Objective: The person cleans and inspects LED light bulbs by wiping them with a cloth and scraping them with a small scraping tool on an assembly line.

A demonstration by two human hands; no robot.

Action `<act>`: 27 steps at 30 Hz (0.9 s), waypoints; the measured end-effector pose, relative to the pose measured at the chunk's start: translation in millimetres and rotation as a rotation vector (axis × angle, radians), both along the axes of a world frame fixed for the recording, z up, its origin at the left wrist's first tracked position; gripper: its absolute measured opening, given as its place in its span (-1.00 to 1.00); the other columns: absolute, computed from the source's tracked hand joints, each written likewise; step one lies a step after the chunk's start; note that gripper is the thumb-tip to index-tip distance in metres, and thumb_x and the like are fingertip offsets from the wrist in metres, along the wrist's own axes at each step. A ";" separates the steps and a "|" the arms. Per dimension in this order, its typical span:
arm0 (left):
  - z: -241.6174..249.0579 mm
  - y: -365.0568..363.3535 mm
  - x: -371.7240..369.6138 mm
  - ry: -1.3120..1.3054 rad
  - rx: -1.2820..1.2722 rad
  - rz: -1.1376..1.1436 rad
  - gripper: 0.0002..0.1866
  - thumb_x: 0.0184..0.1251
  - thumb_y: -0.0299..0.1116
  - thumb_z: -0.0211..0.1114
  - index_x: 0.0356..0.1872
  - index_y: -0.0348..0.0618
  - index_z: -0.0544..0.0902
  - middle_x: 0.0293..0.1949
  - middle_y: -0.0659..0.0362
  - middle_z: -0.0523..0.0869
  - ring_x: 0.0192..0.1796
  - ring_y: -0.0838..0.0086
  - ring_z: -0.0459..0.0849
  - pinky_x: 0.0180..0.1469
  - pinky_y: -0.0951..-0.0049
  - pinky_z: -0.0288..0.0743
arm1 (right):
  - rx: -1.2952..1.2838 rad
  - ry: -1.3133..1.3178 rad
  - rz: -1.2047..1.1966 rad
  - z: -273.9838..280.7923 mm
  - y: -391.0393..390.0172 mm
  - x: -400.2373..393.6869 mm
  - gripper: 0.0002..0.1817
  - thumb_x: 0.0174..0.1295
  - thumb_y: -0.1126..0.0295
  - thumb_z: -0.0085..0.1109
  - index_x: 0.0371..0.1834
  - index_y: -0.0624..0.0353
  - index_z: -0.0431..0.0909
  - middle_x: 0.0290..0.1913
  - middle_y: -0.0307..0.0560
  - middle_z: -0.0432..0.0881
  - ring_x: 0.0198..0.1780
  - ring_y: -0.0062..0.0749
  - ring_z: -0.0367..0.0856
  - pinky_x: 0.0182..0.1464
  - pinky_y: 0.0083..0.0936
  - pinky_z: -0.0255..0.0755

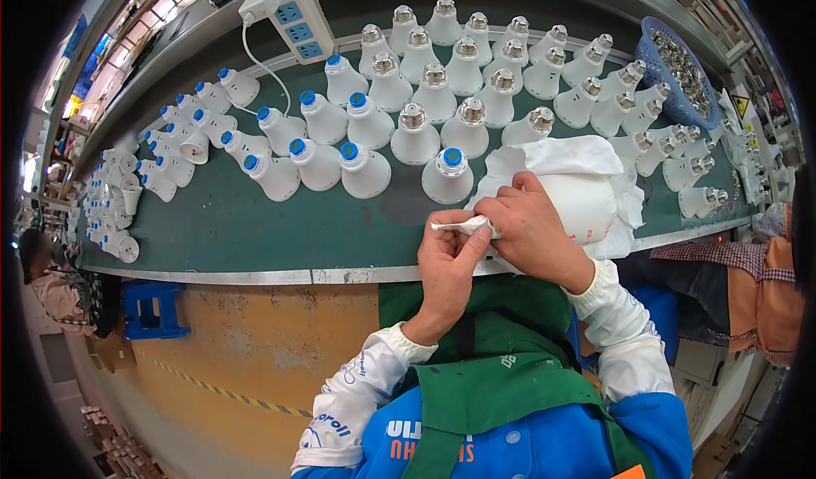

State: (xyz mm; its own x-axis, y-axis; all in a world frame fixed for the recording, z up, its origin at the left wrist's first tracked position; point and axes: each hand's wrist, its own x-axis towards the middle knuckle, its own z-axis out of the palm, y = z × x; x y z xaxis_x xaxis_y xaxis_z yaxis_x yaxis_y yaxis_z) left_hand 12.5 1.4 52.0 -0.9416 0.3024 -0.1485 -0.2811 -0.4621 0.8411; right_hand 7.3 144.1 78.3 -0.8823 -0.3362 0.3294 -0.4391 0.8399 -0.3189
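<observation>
A small folded piece of white tissue [457,224] is pinched between the fingertips of my left hand [449,273]. My right hand [534,228] is closed on the same tissue from the other side, its fingers bent. Just behind and right of my hands lies a big roll of white tissue paper [586,198] with loose sheets around it. A white bulb body with a blue cap [448,177] stands right behind my left hand, not touching it. The exact grip of my right fingertips is partly hidden.
Bulb bodies with metal screw caps [433,96] fill the back of the green table [255,232]; blue-capped ones [323,119] stand left. A blue basket [659,75] of metal parts and a power strip [293,16] sit behind. Other people are at both sides.
</observation>
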 end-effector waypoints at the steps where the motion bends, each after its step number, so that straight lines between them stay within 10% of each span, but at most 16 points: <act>1: -0.7 1.2 0.3 0.021 -0.001 0.016 -0.77 0.27 -0.53 0.27 -0.11 -0.22 0.43 -0.33 0.31 0.52 -0.33 0.73 0.43 -0.30 0.70 0.34 | -0.016 -0.001 -0.006 0.0 -0.1 -0.1 -0.82 -0.18 0.46 0.26 -0.48 0.14 0.47 -0.63 -0.11 0.51 -0.47 -0.24 0.51 -0.15 -0.34 0.25; 17: 13.7 -43.8 -4.6 0.226 -0.197 -0.090 -0.60 0.09 -0.53 0.40 -0.02 -0.21 0.49 -0.45 0.35 0.51 -0.53 0.77 0.37 -0.50 0.70 0.26 | -0.285 -0.176 -0.045 20.4 -4.3 2.6 -0.75 -0.12 0.50 0.31 -0.33 0.18 0.50 -0.40 -0.01 0.59 -0.34 -0.04 0.45 -0.17 -0.25 0.31; 22: 15.5 -157.1 -76.1 0.827 -0.824 0.445 -0.75 0.16 -0.60 0.28 -0.12 -0.21 0.56 -0.34 0.27 0.57 -0.45 0.68 0.49 -0.39 0.67 0.42 | -0.233 -0.254 -0.033 23.3 -2.5 -2.9 -0.78 -0.07 0.41 0.37 -0.40 0.16 0.52 -0.47 -0.06 0.57 -0.37 -0.05 0.45 -0.16 -0.29 0.30; 27: 10.7 -253.6 -235.9 0.487 -1.032 0.841 -0.53 0.05 -0.38 0.42 0.01 -0.25 0.51 -0.18 0.19 0.60 -0.24 0.52 0.52 -0.17 0.52 0.43 | -0.254 -0.310 -0.015 18.7 -2.1 -4.7 -0.80 -0.07 0.40 0.37 -0.41 0.16 0.55 -0.47 -0.05 0.58 -0.37 -0.09 0.47 -0.17 -0.29 0.32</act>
